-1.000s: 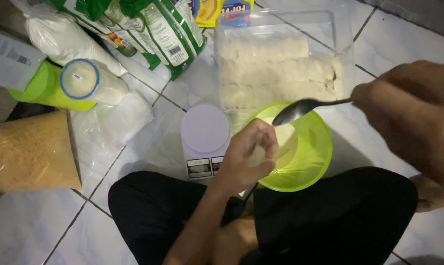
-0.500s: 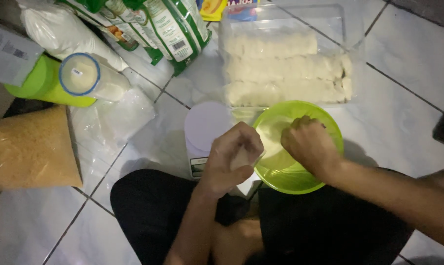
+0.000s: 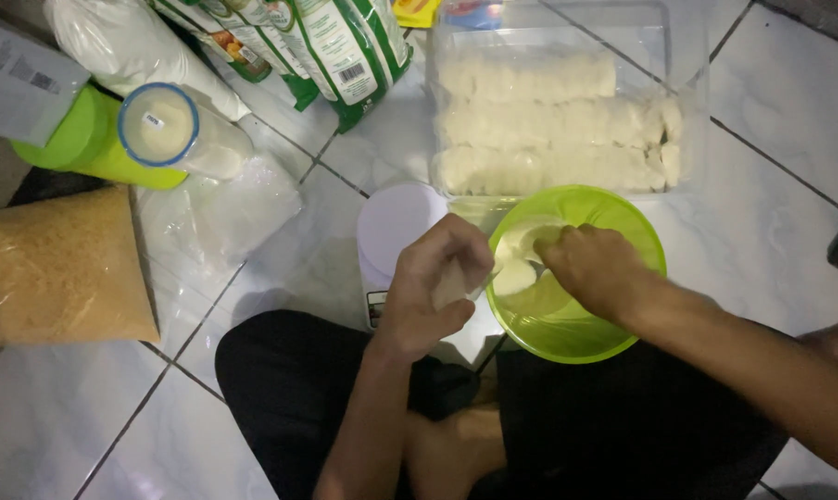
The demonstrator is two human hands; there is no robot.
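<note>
My left hand (image 3: 433, 292) is closed around a small pale piece of dough (image 3: 452, 283), held at the near left rim of a lime-green plastic bowl (image 3: 567, 341). My right hand (image 3: 597, 270) reaches down into the bowl from the right. Its fingers are pinched together over a white creamy filling (image 3: 521, 259). The spoon it carries is almost wholly hidden under the hand. Behind the bowl stands a clear plastic box (image 3: 687, 120) with three rows of white rolled pieces (image 3: 539, 120).
I sit cross-legged on white floor tiles. A small white kitchen scale (image 3: 391, 227) lies left of the bowl. Further left are a bag of golden crumbs (image 3: 57, 268), a green cup with a lidded clear jar (image 3: 159, 130), plastic bags and green packets (image 3: 335, 46).
My right hand, raised with the spoon a second ago, has come down into the green bowl. My left hand has stayed at the bowl's rim with its piece.
</note>
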